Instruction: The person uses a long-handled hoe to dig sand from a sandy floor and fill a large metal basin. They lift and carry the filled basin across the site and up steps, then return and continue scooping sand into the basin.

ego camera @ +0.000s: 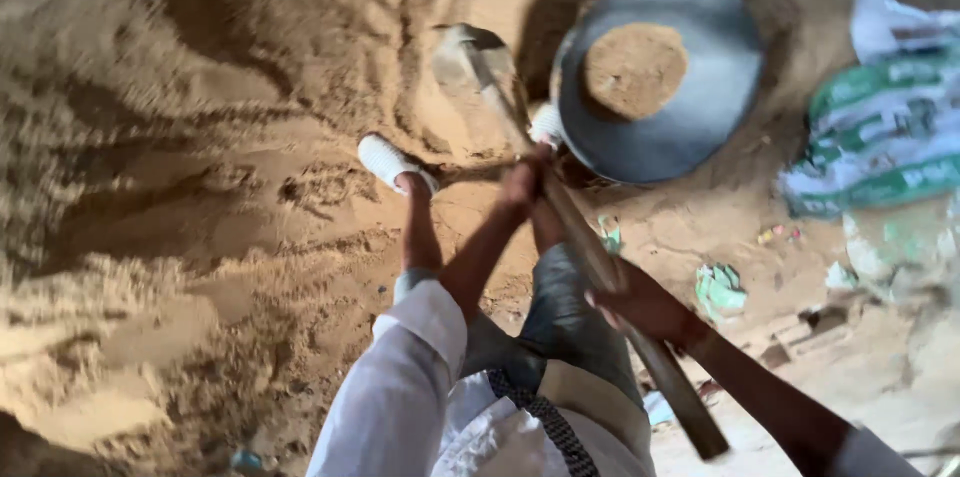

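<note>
I look down at a long wooden-handled spade (pixel 590 247) with its blade (pixel 468 65) resting on a heap of sand. My left hand (pixel 522 183) grips the handle partway down, near the blade. My right hand (pixel 645 305) grips the handle higher up, toward its end. A round dark metal pan (pixel 700 87) lies on the ground just right of the blade, with a small mound of sand (pixel 635 69) in its middle. My feet in white shoes (pixel 392 161) stand beside the blade and the pan.
Loose sand (pixel 180 187) is piled across the left and top of the view. White and green sacks (pixel 885 127) lie at the right. Scraps of green and white litter (pixel 720 287) are scattered on the packed ground near the pan.
</note>
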